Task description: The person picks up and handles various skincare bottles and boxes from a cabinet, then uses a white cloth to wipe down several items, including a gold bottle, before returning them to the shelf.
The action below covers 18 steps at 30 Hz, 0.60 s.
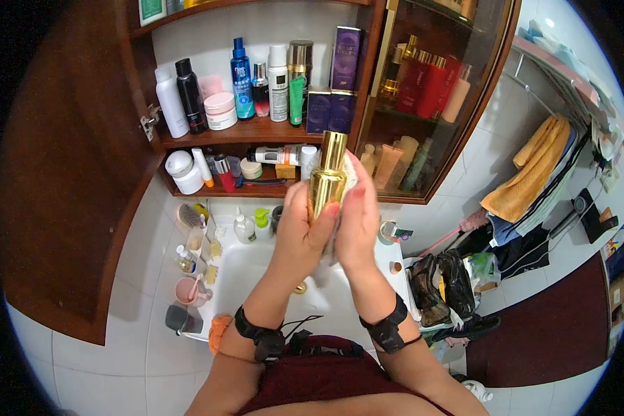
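Note:
A shiny gold bottle [328, 182] with a tall gold cap stands nearly upright over the sink. My left hand [299, 222] is closed round its lower left side, thumb across the front. On the other side, my right hand [357, 225] is closed on a whitish cloth [351, 170], which lies against the bottle's right side. Most of the cloth is hidden behind the fingers and bottle. The bottle's base is covered by my hands.
An open wooden cabinet [263, 130] holds bottles, jars and purple boxes [345, 59]. Its wooden door [62, 173] swings out at left; a glass door [423, 90] is at right. Below is a white sink [246, 267] with toiletries round it. Towels [530, 170] hang at right.

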Each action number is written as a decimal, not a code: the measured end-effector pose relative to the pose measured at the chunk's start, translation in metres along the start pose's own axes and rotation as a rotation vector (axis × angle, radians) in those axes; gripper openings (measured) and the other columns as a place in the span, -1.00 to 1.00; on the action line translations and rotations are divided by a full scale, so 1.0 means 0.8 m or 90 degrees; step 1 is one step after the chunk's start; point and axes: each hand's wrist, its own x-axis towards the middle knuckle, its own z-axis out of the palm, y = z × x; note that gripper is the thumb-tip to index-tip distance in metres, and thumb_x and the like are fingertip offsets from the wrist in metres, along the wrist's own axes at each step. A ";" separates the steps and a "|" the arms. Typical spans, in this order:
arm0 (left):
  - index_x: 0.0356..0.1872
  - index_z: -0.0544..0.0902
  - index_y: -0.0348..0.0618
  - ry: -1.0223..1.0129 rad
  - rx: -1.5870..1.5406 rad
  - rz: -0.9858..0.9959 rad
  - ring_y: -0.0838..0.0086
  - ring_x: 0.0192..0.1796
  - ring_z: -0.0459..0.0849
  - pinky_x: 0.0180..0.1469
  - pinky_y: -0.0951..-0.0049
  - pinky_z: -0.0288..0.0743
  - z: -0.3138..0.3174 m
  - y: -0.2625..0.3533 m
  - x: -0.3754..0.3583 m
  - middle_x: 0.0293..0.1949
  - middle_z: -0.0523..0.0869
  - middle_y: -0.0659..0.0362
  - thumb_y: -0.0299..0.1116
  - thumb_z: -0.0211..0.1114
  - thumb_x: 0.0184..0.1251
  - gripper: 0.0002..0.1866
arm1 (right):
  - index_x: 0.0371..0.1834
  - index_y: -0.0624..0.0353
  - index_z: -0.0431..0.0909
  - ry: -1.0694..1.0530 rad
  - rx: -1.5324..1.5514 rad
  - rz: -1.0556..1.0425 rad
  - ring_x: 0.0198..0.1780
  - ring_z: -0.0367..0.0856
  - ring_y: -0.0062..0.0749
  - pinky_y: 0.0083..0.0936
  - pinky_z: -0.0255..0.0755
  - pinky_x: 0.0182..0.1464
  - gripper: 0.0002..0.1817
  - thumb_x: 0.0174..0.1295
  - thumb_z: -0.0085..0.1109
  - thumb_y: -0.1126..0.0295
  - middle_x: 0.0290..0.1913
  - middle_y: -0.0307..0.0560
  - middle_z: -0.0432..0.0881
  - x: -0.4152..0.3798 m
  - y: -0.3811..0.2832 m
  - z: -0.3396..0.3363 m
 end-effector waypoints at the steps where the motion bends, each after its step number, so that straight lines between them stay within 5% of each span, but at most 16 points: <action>1: 0.09 0.44 -0.33 -0.007 0.017 -0.008 0.11 0.11 0.46 0.20 0.28 0.29 -0.003 0.002 0.003 0.03 0.50 -0.10 -0.08 0.06 0.46 -0.53 | 0.41 0.31 0.14 -0.014 0.047 -0.006 0.32 0.28 -0.41 -0.46 0.11 0.36 -0.38 0.49 -0.24 0.03 0.33 -0.01 0.31 -0.003 -0.004 0.007; 5: 0.13 0.42 -0.34 0.005 0.024 -0.028 0.12 0.15 0.43 0.23 0.27 0.26 -0.003 -0.008 -0.001 0.07 0.45 -0.09 -0.10 -0.08 0.53 -0.54 | 0.46 0.31 0.04 -0.074 0.140 0.022 0.44 0.14 -0.19 -0.35 -0.01 0.43 -0.35 0.41 -0.03 0.23 0.41 0.17 0.18 -0.006 0.016 0.008; 8: 0.17 0.39 -0.33 0.028 -0.025 -0.027 0.14 0.16 0.42 0.25 0.26 0.24 0.003 -0.025 -0.011 0.14 0.39 -0.04 -0.04 -0.24 0.58 -0.48 | 0.46 0.30 0.06 -0.074 -0.112 -0.118 0.43 0.16 -0.17 -0.32 0.00 0.43 -0.25 0.31 0.14 0.19 0.39 0.19 0.20 -0.016 0.026 0.009; 9: 0.19 0.38 -0.33 0.024 -0.046 -0.023 0.16 0.16 0.42 0.25 0.26 0.24 0.005 -0.038 -0.014 0.17 0.36 -0.02 -0.02 -0.29 0.58 -0.45 | 0.46 0.28 0.07 -0.074 -0.018 -0.079 0.37 0.25 -0.24 -0.32 0.10 0.38 -0.18 0.22 0.28 0.22 0.35 0.11 0.27 -0.020 0.040 0.006; 13: 0.22 0.40 -0.24 0.058 -0.177 -0.093 0.35 0.19 0.41 0.24 0.37 0.26 0.015 -0.039 -0.013 0.12 0.41 0.09 0.31 -0.45 0.45 -0.19 | 0.44 0.24 0.11 -0.004 0.162 0.047 0.19 0.42 -0.44 -0.47 0.30 0.25 -0.23 0.21 0.29 0.40 0.26 -0.07 0.40 -0.010 0.034 0.003; 18: 0.08 0.49 -0.28 0.050 -0.199 -0.134 0.49 0.01 0.48 0.02 0.48 0.43 -0.008 -0.049 -0.006 0.08 0.40 0.12 -0.02 -0.16 0.55 -0.50 | 0.44 0.17 0.12 0.032 0.372 0.170 -0.06 0.63 -0.32 -0.46 0.63 -0.16 -0.33 0.32 0.15 0.24 0.09 -0.04 0.51 0.016 0.036 -0.022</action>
